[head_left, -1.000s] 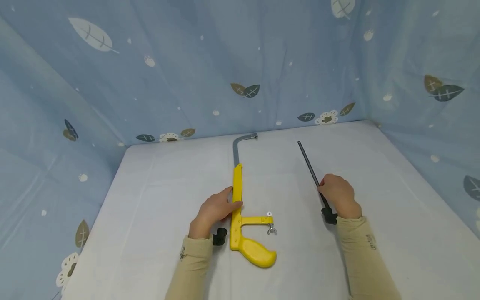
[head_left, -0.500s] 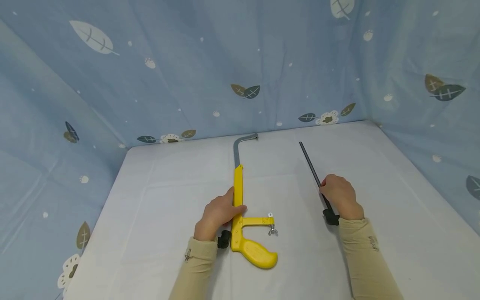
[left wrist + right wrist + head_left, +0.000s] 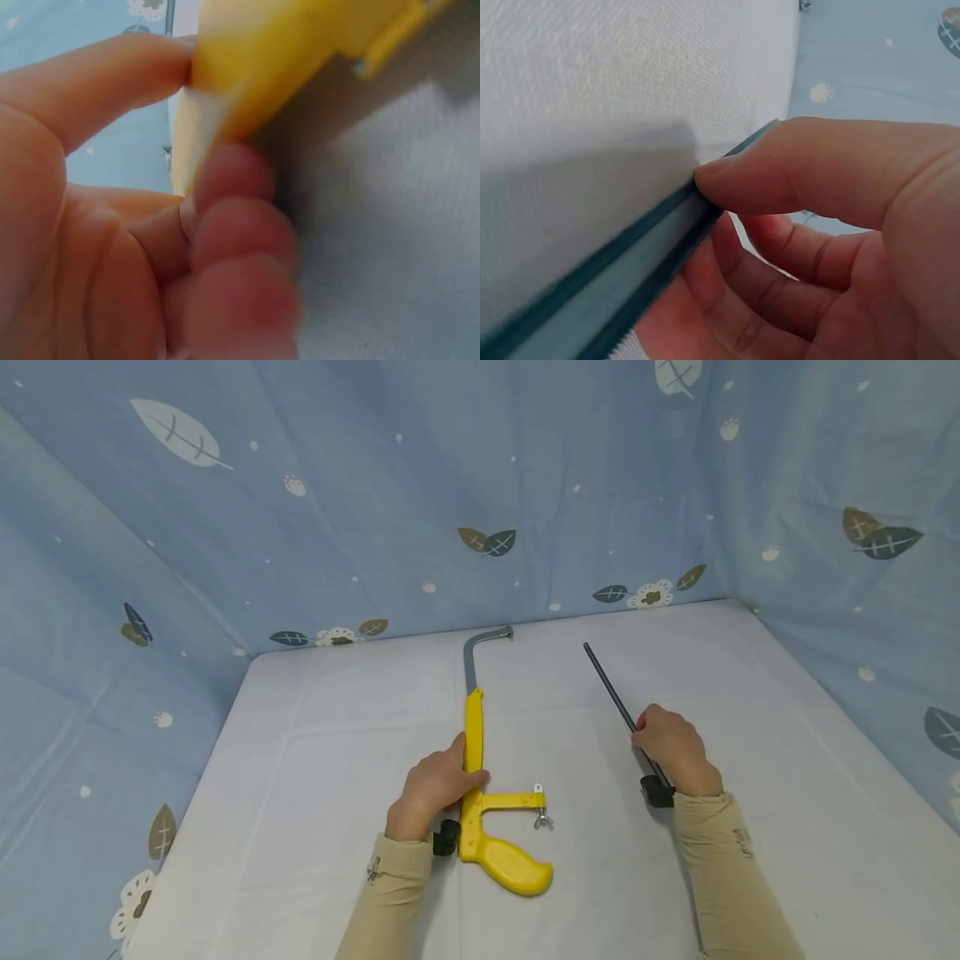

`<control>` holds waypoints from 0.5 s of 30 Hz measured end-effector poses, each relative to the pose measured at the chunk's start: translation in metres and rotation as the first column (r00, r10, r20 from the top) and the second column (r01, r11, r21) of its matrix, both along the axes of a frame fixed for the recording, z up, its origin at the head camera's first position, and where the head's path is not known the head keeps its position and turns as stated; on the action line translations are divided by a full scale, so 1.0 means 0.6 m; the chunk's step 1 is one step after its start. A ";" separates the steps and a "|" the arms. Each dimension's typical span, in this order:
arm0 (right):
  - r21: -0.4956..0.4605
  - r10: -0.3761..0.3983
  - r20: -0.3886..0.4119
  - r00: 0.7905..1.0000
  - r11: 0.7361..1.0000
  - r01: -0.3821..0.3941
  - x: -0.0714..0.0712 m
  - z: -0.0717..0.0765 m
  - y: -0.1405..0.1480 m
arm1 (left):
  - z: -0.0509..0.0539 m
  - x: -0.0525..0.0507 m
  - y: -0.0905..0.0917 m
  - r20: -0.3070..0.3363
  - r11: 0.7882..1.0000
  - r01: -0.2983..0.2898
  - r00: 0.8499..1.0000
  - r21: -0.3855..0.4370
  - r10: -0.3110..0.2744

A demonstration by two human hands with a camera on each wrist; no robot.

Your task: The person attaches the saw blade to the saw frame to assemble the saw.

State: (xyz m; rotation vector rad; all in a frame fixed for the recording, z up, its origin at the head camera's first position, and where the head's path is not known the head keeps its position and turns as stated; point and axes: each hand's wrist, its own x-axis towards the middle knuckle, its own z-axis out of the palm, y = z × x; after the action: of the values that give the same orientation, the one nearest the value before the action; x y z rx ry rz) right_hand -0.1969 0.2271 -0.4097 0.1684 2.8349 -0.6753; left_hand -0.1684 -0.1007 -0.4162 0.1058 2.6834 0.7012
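A hacksaw frame (image 3: 474, 718), yellow with a grey bow, lies on the white cloth with its handle toward me. It carries no blade. My left hand (image 3: 431, 789) holds its yellow spine from the left, with the thumb across the top. In the left wrist view the thumb and fingertips meet the blurred yellow spine (image 3: 277, 67). To the right, my right hand (image 3: 675, 747) pinches a dark hacksaw blade (image 3: 609, 687) that slants away to the upper left. Fine teeth show along one edge of the blade (image 3: 622, 277) in the right wrist view.
The white cloth-covered table (image 3: 330, 710) is walled at the back and sides by a blue leaf-print curtain (image 3: 390, 510). A wing nut (image 3: 543, 819) hangs at the frame's near arm. A black wrist-camera mount sits at each wrist.
My left hand has shifted slightly right, its thumb reaching further across the hacksaw frame. The far end of the blade in my right hand has swung a little left. The frame stays in place.
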 end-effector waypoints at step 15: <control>-0.068 0.056 0.014 0.998 0.996 -0.055 -0.004 0.002 0.018 | 0.002 -0.003 -0.003 0.024 0.999 0.032 0.999 0.040 -0.033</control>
State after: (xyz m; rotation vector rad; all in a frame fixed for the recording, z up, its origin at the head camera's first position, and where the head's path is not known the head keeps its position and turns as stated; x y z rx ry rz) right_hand -0.1995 0.2377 -0.4083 0.0832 2.7864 -0.7527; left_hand -0.1704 -0.1024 -0.4148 0.1496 2.6391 0.7407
